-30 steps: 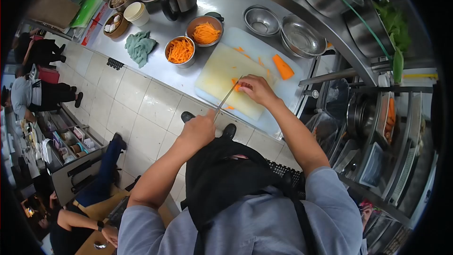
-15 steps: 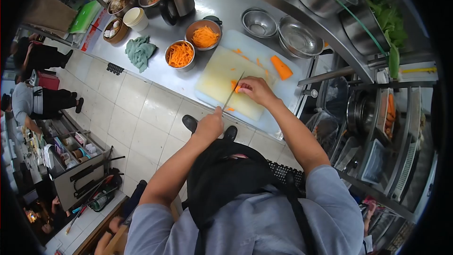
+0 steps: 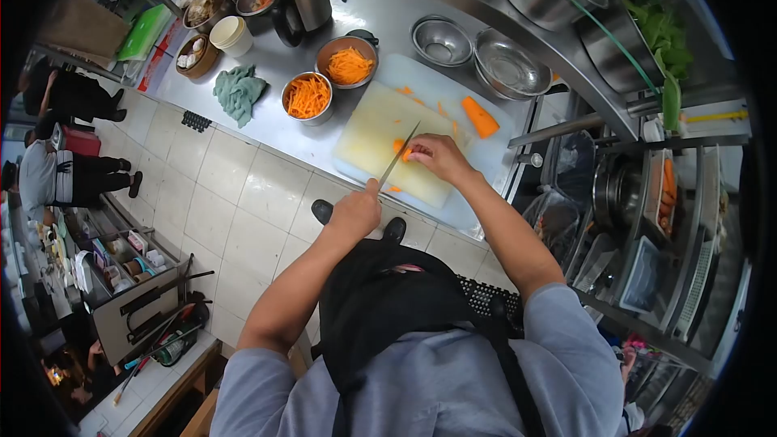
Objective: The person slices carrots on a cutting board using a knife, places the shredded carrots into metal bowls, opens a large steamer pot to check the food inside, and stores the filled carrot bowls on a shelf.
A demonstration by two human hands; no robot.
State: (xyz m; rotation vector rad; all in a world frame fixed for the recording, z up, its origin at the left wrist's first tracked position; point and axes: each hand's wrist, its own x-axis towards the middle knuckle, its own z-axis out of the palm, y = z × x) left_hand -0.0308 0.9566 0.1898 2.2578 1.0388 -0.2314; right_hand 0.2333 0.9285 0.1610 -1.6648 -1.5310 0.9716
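The handle of a kitchen knife (image 3: pixel 399 155) is in my left hand (image 3: pixel 356 212), its blade slanting up and right over the yellowish cutting board (image 3: pixel 364 133). Against the blade, the fingertips of my right hand (image 3: pixel 441 157) pinch a small carrot piece (image 3: pixel 407 154). A larger carrot chunk (image 3: pixel 480 116) lies farther right on the pale board (image 3: pixel 465 209) underneath. A few orange scraps are scattered on the boards. Beyond them, carrot strips fill a small metal container (image 3: pixel 307 116) and a bowl (image 3: pixel 328 53).
Two nested metal bowls (image 3: pixel 442 40) and a wider one (image 3: pixel 511 65) stand behind the boards. On the counter's left are a green cloth (image 3: pixel 239 95), a steel jug (image 3: pixel 301 0) and white cups (image 3: pixel 231 36). A metal shelf (image 3: pixel 558 53) overhangs. Co-workers (image 3: pixel 48 174) stand far left.
My left hand and the knife have shifted very slightly; my right hand stays on the carrot piece. At far left, a co-worker's arm has moved. An arm at lower left has left the view.
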